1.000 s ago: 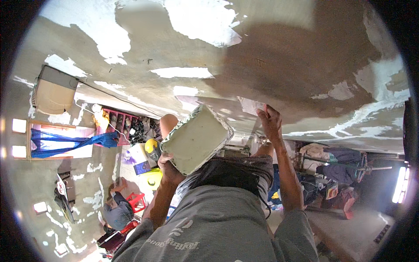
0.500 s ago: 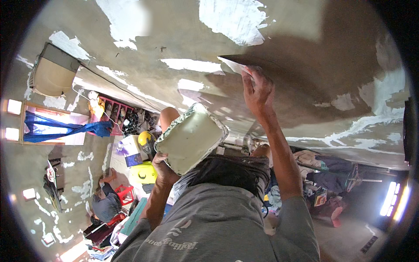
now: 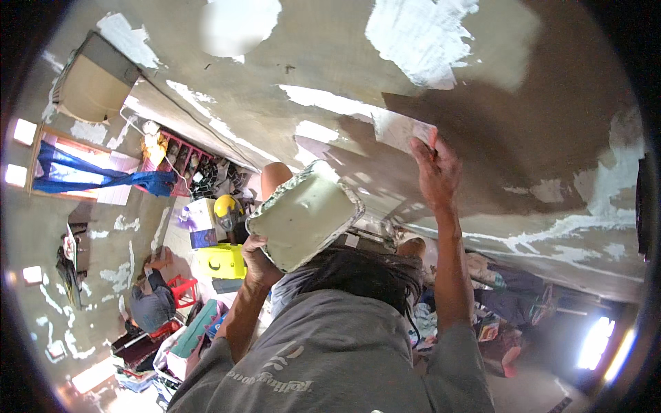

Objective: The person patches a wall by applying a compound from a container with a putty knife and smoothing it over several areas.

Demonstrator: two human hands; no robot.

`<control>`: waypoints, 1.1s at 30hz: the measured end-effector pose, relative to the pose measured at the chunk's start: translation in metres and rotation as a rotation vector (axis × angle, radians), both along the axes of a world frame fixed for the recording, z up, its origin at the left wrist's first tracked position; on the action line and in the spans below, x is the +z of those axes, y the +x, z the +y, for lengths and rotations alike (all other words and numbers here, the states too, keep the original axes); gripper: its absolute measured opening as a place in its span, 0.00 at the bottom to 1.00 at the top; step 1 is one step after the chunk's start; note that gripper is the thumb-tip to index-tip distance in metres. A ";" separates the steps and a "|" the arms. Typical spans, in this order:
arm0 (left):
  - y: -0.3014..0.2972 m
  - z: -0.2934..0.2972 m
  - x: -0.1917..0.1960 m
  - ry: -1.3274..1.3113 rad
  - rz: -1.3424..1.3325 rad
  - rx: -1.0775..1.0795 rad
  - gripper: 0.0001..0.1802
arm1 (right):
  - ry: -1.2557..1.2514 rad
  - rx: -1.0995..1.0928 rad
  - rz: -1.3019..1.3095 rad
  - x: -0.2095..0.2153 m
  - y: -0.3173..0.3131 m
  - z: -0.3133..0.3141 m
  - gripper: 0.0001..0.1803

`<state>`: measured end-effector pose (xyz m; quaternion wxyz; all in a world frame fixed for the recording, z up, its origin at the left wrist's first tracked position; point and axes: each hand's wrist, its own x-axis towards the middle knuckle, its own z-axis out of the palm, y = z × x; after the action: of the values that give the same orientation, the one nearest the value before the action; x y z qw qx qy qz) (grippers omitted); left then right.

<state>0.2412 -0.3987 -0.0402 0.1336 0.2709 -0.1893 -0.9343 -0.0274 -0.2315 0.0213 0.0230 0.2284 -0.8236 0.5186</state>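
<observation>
My right hand [image 3: 439,173] is raised to the grey wall [image 3: 330,51], its fingers closed around a putty knife [image 3: 403,131]. The wide pale blade lies against the wall at the right end of a white filler strip [image 3: 327,101]. Around it are larger white filler patches [image 3: 421,38]. Below, at waist height, my left hand [image 3: 260,265] grips the lower left edge of a shallow rectangular tub [image 3: 306,217], pale inside and crusted with dried filler along its rim. The tub is tilted. How much filler is in it I cannot tell.
On the floor to the left are a yellow helmet [image 3: 226,208] and a bright yellow case [image 3: 222,261]. A person [image 3: 153,303] sits further left by a red chair [image 3: 182,292]. A beige wall unit [image 3: 95,86] hangs above a window with a blue curtain [image 3: 103,180]. Clothes [image 3: 513,292] are piled at right.
The putty knife's blade has turned, showing more of its face against the wall. My right hand has shifted right and slightly down in view; the wall has shifted too. My left hand keeps the tub.
</observation>
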 end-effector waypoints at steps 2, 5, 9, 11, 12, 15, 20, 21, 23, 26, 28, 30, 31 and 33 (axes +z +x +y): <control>-0.003 0.000 0.005 -0.036 -0.016 -0.016 0.39 | -0.026 0.052 -0.035 -0.004 0.001 0.008 0.11; -0.002 0.000 0.006 0.010 -0.019 -0.026 0.39 | -0.049 0.114 -0.071 -0.006 0.015 0.014 0.13; -0.002 0.000 -0.004 -0.033 -0.003 -0.061 0.42 | -0.063 0.149 -0.190 -0.034 0.031 0.026 0.08; -0.002 0.000 -0.006 -0.032 -0.014 -0.071 0.42 | -0.168 0.173 -0.255 -0.037 0.045 0.026 0.07; -0.002 0.000 -0.005 -0.032 -0.018 -0.069 0.42 | -0.222 0.182 -0.285 -0.037 0.051 0.027 0.07; -0.005 0.003 -0.003 -0.033 -0.035 -0.064 0.42 | -0.205 0.173 -0.325 -0.040 0.055 0.032 0.07; -0.013 0.009 0.006 -0.038 -0.014 -0.089 0.42 | -0.304 0.138 -0.320 -0.026 0.064 0.030 0.11; -0.016 0.010 0.011 -0.039 0.002 -0.097 0.43 | -0.318 0.141 -0.302 -0.024 0.063 0.030 0.11; -0.021 0.012 0.020 -0.044 0.034 -0.109 0.43 | -0.348 0.108 -0.298 -0.025 0.066 0.031 0.12; -0.029 0.015 0.027 -0.041 0.084 -0.117 0.44 | -0.287 0.102 -0.233 -0.032 0.065 0.039 0.13; -0.034 0.017 0.032 -0.041 0.118 -0.118 0.45 | -0.236 0.070 -0.194 -0.023 0.071 0.038 0.15; -0.037 0.019 0.034 -0.046 0.141 -0.120 0.46 | -0.231 0.068 -0.174 -0.018 0.076 0.039 0.14; -0.038 0.019 0.035 -0.047 0.150 -0.121 0.46 | -0.228 0.067 -0.164 -0.017 0.077 0.040 0.14; -0.039 0.021 0.037 -0.058 0.163 -0.124 0.47 | -0.208 0.007 -0.041 -0.024 0.076 0.046 0.13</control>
<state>0.2019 -0.3776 -0.0037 0.0984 0.1778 -0.2212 -0.9538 0.0489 -0.1855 -0.0029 0.0278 0.2169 -0.7647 0.6062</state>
